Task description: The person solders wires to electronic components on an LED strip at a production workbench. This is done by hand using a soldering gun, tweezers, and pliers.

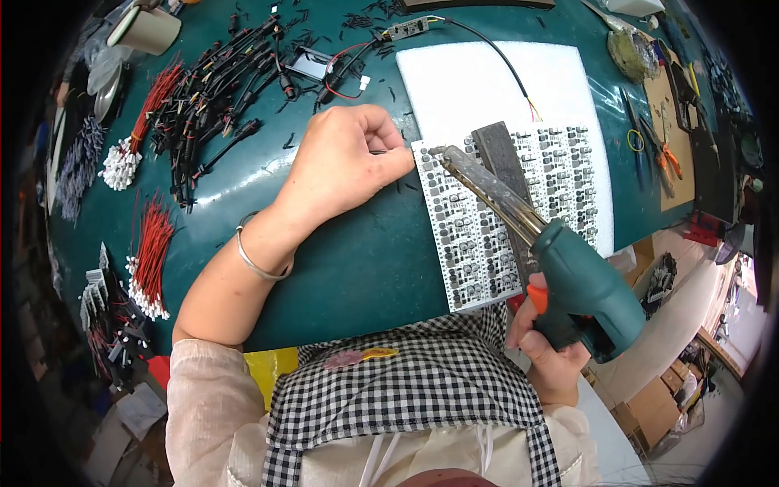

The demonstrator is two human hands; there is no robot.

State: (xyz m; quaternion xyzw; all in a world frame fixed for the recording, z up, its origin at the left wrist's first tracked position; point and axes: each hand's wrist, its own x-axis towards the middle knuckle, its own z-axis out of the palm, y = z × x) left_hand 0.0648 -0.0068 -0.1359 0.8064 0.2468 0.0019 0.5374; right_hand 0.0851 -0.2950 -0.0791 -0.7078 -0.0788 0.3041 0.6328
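Observation:
My right hand point(553, 357) grips a green soldering gun point(596, 288) with an orange trigger. Its long metal tip points up and left over a panel of white circuit boards point(471, 219) crowded with small dark components. The tip's end hovers at or just above the panel's upper left corner; contact cannot be told. At that same corner, my left hand point(349, 158) is closed in a pinch, and whatever sits between the fingertips is hidden. A dark flat bar point(501, 162) lies lengthwise on the panel, partly behind the gun. Under the panel is a white foam sheet point(495, 77).
Black cables with connectors point(215, 97) pile up at the far left. Bundles of red wires point(154, 252) with white plugs lie nearer. A wired small board point(406, 29) rests beyond the foam. Orange-handled pliers point(667, 158) lie at right. Black bits litter the green mat point(357, 268).

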